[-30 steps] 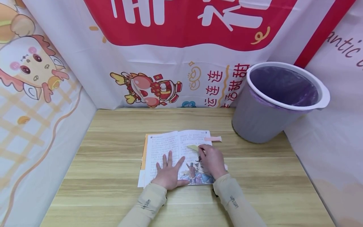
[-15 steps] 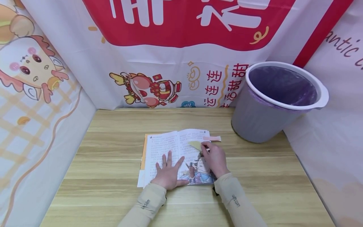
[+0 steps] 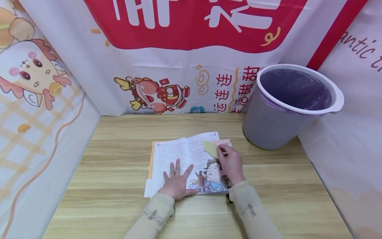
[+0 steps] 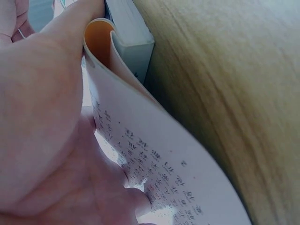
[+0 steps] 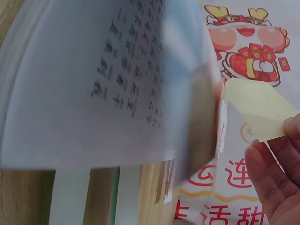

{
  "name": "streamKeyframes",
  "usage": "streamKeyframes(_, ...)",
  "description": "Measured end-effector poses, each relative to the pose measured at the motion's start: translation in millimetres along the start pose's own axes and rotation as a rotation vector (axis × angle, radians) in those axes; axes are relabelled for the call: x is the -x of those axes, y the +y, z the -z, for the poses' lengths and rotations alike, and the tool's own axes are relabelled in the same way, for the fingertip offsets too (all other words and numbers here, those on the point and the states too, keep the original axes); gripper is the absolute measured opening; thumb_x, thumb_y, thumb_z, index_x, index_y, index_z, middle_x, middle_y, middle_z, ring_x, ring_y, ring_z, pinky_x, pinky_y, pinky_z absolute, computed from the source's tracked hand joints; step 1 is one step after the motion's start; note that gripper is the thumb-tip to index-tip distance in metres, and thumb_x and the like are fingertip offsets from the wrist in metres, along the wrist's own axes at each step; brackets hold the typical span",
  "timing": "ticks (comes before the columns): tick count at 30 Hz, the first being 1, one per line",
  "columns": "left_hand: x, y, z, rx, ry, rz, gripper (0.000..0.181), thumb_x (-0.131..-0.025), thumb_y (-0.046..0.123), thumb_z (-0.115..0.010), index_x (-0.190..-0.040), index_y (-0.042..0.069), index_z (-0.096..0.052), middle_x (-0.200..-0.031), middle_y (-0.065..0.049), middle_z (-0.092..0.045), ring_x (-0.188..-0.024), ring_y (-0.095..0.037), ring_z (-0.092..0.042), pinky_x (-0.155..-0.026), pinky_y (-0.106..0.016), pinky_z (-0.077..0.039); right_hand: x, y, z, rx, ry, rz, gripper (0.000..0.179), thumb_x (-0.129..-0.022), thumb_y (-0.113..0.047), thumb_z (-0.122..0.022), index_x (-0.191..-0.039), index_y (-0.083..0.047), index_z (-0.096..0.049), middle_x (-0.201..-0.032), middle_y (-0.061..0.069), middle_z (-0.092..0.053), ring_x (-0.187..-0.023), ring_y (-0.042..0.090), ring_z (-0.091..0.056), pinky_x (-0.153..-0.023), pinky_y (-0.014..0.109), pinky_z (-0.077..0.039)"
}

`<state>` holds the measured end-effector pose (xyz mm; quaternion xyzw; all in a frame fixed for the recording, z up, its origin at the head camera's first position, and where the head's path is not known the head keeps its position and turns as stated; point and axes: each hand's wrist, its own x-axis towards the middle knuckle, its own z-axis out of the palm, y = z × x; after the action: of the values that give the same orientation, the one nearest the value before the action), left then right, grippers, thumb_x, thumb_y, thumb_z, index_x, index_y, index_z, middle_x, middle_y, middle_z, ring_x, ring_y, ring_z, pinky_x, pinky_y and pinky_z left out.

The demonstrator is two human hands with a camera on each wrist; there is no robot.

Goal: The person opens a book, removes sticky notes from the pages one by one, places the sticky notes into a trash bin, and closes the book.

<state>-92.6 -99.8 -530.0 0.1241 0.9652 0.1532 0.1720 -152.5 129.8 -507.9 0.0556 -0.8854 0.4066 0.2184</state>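
An open book (image 3: 170, 149) lies on the wooden table, printed text on both pages and a drawn figure low on the right page. My left hand (image 3: 175, 186) rests spread on the left page; in the left wrist view its palm and fingers lie against the curved paper. Between thumb and fingertips, my right hand (image 3: 232, 164) pinches a pale yellow sticky note (image 3: 210, 148) over the right page. The right wrist view has the note (image 5: 255, 105) reaching the lifted page; whether it sticks there I cannot tell. A pink paper tab (image 3: 223, 141) juts from the book's right edge.
A grey bin (image 3: 268, 122) with a purple liner stands at the back right of the table (image 3: 119, 159). Printed cloth hangs behind and along both sides. An orange cover edge (image 3: 151, 156) shows at the book's left.
My right hand has moved right and slightly away from me with the sticky note, which now shows more of its face. The right page has risen at its outer edge. My left hand stays put.
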Motion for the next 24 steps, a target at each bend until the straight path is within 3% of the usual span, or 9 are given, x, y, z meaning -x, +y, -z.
streamKeyframes(10, -1.7, -2.0, -3.2, 0.004, 0.004, -0.005, 0.100, -0.078, 0.070, -0.066, -0.159, 0.030, -0.022, -0.160, -0.030, 0.008, -0.142, -0.057, 0.001, -0.104, -0.079, -0.010, -1.5, 5, 13, -0.074, 0.026, -0.090, 0.016, -0.094, -0.014, -0.069, -0.106, -0.004, -0.074, -0.093, 0.008, -0.073, -0.078, 0.020, -0.070, -0.069, 0.033, -0.060)
streamKeyframes(18, -1.9, -0.3, -3.4, 0.029, -0.004, -0.015, 0.100, -0.079, 0.068, -0.067, -0.159, 0.028, -0.022, -0.159, -0.031, 0.009, -0.142, -0.056, 0.003, -0.104, -0.079, -0.009, -7.6, 6, 43, -0.168, 0.076, -0.163, 0.018, -0.095, -0.016, -0.069, -0.105, -0.001, -0.073, -0.095, 0.011, -0.073, -0.081, 0.021, -0.069, -0.072, 0.022, -0.056)
streamKeyframes(24, -1.7, -1.9, -3.5, 0.014, -0.009, -0.014, 0.091, -0.087, 0.066, -0.060, -0.159, 0.029, -0.019, -0.159, -0.031, 0.011, -0.142, -0.055, 0.005, -0.104, -0.079, -0.007, -5.9, 9, 61, -0.183, 0.102, -0.130, 0.016, -0.093, -0.010, -0.070, -0.103, 0.001, -0.073, -0.093, 0.012, -0.073, -0.080, 0.019, -0.067, -0.071, 0.012, -0.051)
